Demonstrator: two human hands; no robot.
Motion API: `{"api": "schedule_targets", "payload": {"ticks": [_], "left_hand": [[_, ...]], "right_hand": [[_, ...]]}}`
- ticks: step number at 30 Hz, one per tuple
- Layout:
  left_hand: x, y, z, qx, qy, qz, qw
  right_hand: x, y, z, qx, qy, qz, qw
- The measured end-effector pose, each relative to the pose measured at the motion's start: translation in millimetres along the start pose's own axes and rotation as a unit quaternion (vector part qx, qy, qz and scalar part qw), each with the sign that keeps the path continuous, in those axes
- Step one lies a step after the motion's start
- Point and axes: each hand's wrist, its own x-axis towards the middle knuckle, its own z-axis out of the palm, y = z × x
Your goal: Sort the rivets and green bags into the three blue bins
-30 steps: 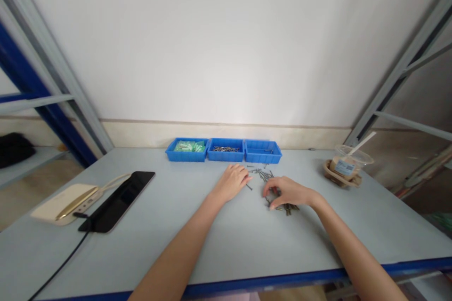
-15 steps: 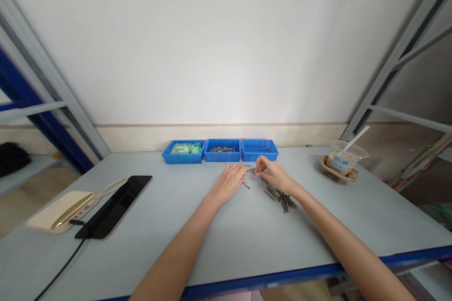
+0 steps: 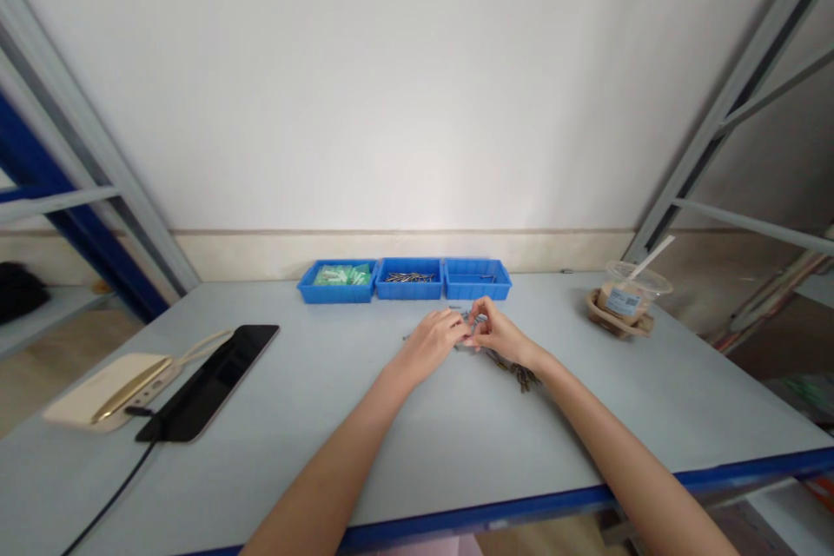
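Head view: beside metal pieces, my right hand nearly pinches, my left hand curls loosely, any hold I cannot tell.

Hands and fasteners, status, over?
Left hand and right hand close together, grip unclear. Loose fasteners on table, partly hidden by hands. Three blue bins beyond.

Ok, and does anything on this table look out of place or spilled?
The plastic cup looks odd: it sits in a brown holder on the same tabletop as loose metal pieces, which lie by the right hand, outside the blue bins. I see no spilled liquid or obvious damage.
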Motion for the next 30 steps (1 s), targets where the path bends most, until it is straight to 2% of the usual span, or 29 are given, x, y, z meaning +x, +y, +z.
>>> {"api": "schedule_targets", "payload": {"ticks": [4, 7, 10, 12, 14, 17, 20, 24, 27, 30], "left_hand": [[1.2, 1.7, -0.1, -0.005, -0.005, -0.008, 1.000], [1.4, 3.1, -2.3, -0.008, -0.006, -0.025, 1.000], [1.6, 3.4, -4.5, -0.017, -0.007, -0.048, 0.999], [1.7, 2.5, -5.1, -0.018, -0.005, -0.062, 0.998], [1.8, 0.9, -4.3, -0.012, 0.002, -0.073, 0.997], [2.2, -1.5, -1.8, 0.004, 0.010, -0.083, 0.997], [3.0, -2.3, -0.1, 0.016, 0.010, -0.096, 0.995], [3.5, -0.4, -0.6, 0.020, 0.014, -0.123, 0.992], [3.1, 1.7, -2.1, -0.009, 0.020, -0.130, 0.991], [2.4, 2.9, -3.5, -0.050, 0.023, -0.121, 0.991]], "right_hand": [[2.6, 5.4, 0.4, 0.026, 0.011, 0.002, 1.000], [1.3, 2.7, -0.1, 0.003, 0.014, -0.012, 1.000], [-2.3, -7.4, -2.7, -0.107, 0.046, -0.065, 0.991], [-5.1, -15.5, -5.2, -0.211, 0.053, -0.094, 0.971], [-7.5, -21.8, -7.5, -0.297, 0.050, -0.099, 0.948], [-9.4, -26.3, -9.4, -0.369, 0.064, -0.077, 0.924], [-9.9, -27.0, -8.9, -0.379, 0.083, -0.057, 0.920], [-10.2, -25.4, -6.0, -0.373, 0.070, -0.070, 0.923], [-9.8, -23.5, -4.6, -0.399, 0.072, -0.071, 0.911], [-9.0, -23.1, -6.3, -0.378, 0.070, -0.075, 0.920]]}}
